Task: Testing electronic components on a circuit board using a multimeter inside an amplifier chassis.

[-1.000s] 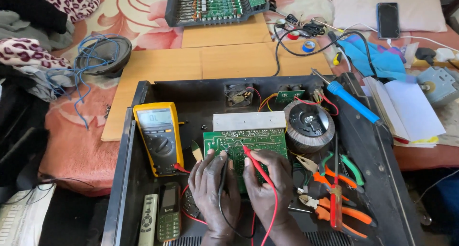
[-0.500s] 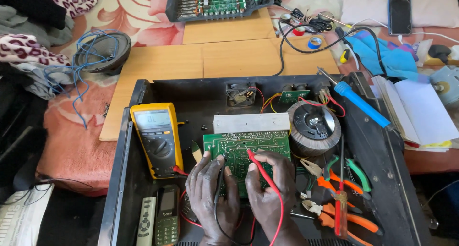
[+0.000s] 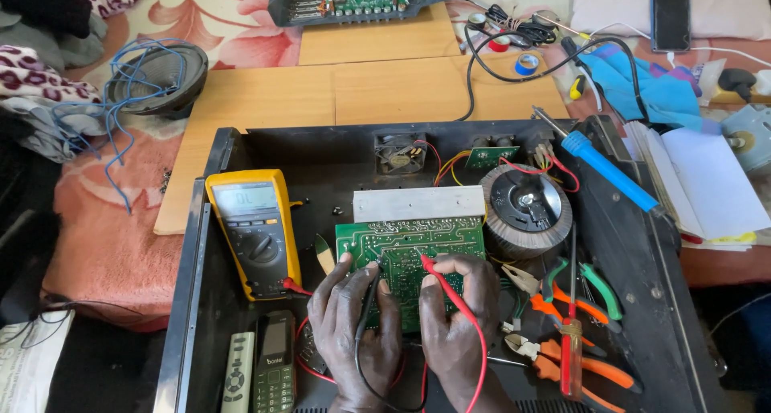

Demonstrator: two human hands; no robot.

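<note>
Left hand fingers pinching black probe, right hand pinching red probe, green circuit board, multimeter just beside

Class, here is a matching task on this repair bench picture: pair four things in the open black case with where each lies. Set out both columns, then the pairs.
Things:
1. yellow multimeter
2. green circuit board
3. ring-shaped transformer
4. orange-handled pliers

Places:
A. under both hands' probe tips
B. right of the board, at the back
C. left of the board
D. front right, beside a red screwdriver

Pairs: 1-C, 2-A, 3-B, 4-D
</note>
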